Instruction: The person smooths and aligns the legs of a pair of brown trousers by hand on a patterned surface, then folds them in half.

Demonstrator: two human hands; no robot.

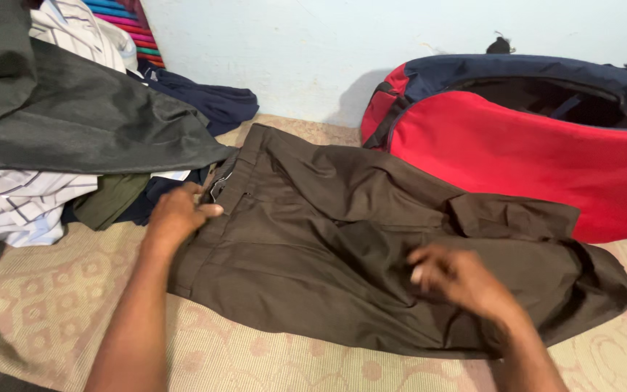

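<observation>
low in the frame, the right hand (459, 279) rests on the folded dark brown cotton trousers (342, 239), blurred, so i cannot tell how its fingers are set. left of centre, the left hand (177, 212) pinches the waistband, fingers (208, 210) pressed together. the trousers lie mid-frame on a beige patterned mat (52, 305). upper right sits a red and navy fabric duffel bag (531, 145); upper left, a heap of mixed clothes (74, 123).

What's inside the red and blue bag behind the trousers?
The bag is open at the top; only a dark interior with a blue strap shows. Its red side wall hides anything deeper.
</observation>
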